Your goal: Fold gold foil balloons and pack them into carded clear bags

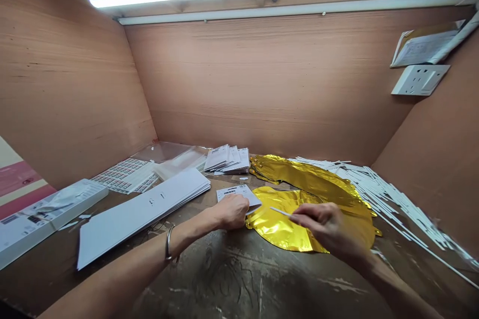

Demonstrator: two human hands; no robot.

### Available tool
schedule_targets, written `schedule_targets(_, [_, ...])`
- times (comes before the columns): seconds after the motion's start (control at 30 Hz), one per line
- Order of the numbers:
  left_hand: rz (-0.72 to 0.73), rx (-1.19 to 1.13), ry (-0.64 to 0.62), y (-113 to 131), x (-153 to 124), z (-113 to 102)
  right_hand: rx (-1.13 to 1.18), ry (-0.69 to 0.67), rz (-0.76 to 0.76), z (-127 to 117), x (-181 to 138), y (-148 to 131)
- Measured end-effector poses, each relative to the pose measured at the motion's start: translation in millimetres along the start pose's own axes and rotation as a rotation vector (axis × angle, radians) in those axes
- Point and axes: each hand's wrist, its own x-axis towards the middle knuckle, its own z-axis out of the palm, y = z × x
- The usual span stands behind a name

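Note:
My left hand (235, 211) is closed on the near edge of a folded white card (239, 192) with printing, at the middle of the table. A thin white straw (280, 211) is pinched between the thumb and fingers of my right hand (318, 217); its tip points left toward the card. Under the straw lies a flat gold foil balloon (275, 237), its left edge near the card. My right hand is over that foil, slightly smeared by motion. Behind it, more gold foil (295, 172) stretches to the right.
Many loose white straws (392, 194) lie along the right wall. Printed folded cards (228, 158) are stacked at the back. Left are long white card sheets (138, 214), clear plastic bags (181, 162), sticker sheets (129, 174) and a long white box (52, 214). Wooden panels enclose the table.

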Motion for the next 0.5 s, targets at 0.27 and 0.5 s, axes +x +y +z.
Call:
schedule_targets(0.27, [-0.011,0.009,0.021,3.9,-5.6,1.8,-0.324,0.004,0.094,35.9,20.2,-21.0])
schedule_targets(0.5, [0.031,0.050,-0.021,8.0,-9.7,-14.6,-0.516,0.012,0.116,35.1,23.1,-38.7])
